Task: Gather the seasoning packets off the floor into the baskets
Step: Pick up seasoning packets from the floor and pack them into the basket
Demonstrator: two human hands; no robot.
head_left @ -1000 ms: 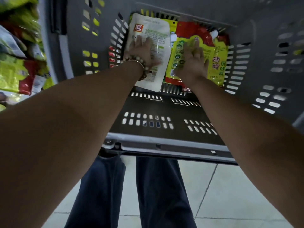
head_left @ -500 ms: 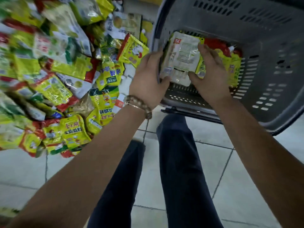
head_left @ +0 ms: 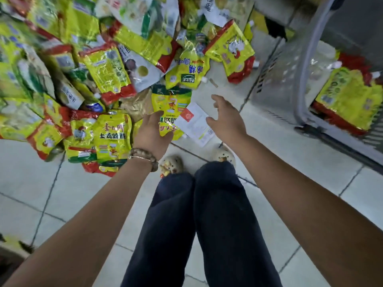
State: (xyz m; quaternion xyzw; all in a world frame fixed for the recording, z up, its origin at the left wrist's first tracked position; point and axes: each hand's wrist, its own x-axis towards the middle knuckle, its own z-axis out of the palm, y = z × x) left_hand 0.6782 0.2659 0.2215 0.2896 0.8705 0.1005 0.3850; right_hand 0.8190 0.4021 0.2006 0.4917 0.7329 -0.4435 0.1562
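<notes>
Fingers [head_left: 156, 116] of the left hand [head_left: 152, 134] lie loosely extended over a yellow packet [head_left: 169, 104] at the near edge of the heap, thumb out toward its lower corner and nothing gripped; whether they touch the wrapper I cannot tell. At centre frame the right hand [head_left: 226, 121] hangs spread and relaxed, holding nothing, just above and right of a white packet [head_left: 192, 123] that lies flat on the floor [head_left: 279, 146], partly tucked against the yellow one. The pile of seasoning packets [head_left: 103, 65], mostly yellow with red edges and a few white and green ones, fills the upper left and upper middle of the frame, spilling over the pale tiles. A grey slotted basket [head_left: 286, 79] stands at the upper right, apart from the pile, and through its open top the basket's packets [head_left: 350, 96], yellow and red, show inside. A beaded bracelet [head_left: 143, 157] circles the left wrist. Dark trousers [head_left: 207, 214] run up the lower middle of the frame, ending in two light patterned shoes [head_left: 172, 165] just below the hands
</notes>
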